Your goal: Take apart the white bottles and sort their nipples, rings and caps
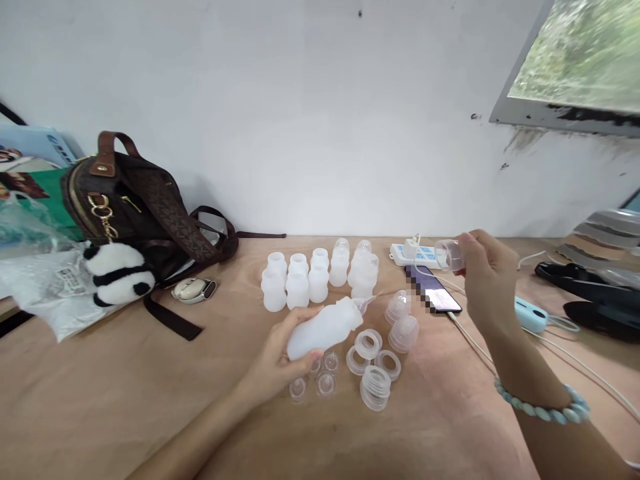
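Note:
My left hand (275, 353) is wrapped round a milky baby bottle (323, 329), tilted with its neck to the upper right. A clear teat (364, 305) shows just beyond the neck; whether it touches the bottle I cannot tell. Raised at the right, my right hand (487, 270) grips a clear bottle cap (449, 255) by its end. Below the bottle lie several clear teats (326, 384). Screw rings (389, 364), some stacked, lie to their right, with domed clear caps (403, 333) behind. White bottles (297, 290) stand in rows farther back, some capped.
A brown backpack (145, 193) with a panda charm (120, 273) leans left, near a computer mouse (194, 289). At the right are a phone (435, 290), power strip (400, 255), cables and a blue device (531, 315). The wall borders the table's back.

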A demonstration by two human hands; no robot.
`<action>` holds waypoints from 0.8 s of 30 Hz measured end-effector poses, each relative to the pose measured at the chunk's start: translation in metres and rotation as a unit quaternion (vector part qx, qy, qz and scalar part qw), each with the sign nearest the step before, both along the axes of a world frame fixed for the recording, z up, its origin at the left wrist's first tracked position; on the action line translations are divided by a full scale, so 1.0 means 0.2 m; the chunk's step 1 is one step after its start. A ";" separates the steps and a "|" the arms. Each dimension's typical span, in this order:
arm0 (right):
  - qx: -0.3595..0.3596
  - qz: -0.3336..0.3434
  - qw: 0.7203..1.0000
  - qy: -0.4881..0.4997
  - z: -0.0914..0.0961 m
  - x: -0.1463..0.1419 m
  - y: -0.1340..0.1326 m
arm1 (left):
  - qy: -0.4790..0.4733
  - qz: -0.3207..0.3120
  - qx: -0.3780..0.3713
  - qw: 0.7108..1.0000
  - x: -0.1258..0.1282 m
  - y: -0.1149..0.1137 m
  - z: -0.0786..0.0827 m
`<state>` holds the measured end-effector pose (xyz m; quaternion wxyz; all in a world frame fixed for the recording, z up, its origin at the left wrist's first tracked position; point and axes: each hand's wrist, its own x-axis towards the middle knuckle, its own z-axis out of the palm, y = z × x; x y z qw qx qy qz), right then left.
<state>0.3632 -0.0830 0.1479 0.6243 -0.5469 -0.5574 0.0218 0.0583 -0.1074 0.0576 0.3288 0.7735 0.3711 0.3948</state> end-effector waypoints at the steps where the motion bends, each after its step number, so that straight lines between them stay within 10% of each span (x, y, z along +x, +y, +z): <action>1: -0.018 -0.031 0.998 -0.045 0.00 0.05 0.00 | -0.017 0.012 0.008 1.000 0.00 0.00 0.00; 5: -0.203 -0.100 0.937 -0.267 -0.11 0.19 -0.05 | -0.054 0.050 0.016 0.997 0.01 0.01 0.02; 10: -0.345 0.028 0.865 -0.363 -0.35 0.23 -0.09 | -0.061 0.076 0.022 0.995 0.02 0.01 0.02; 14: -0.355 0.078 0.883 -0.299 -0.40 0.22 -0.11 | -0.061 0.095 0.034 0.993 0.02 0.02 0.01; 19: -0.232 0.074 0.941 -0.235 -0.22 0.10 -0.16 | -0.032 0.130 0.052 0.990 0.01 0.02 0.00; 24: -0.184 0.248 0.940 -0.147 -0.11 -0.20 -0.18 | 0.044 0.079 0.152 0.984 0.00 0.03 0.00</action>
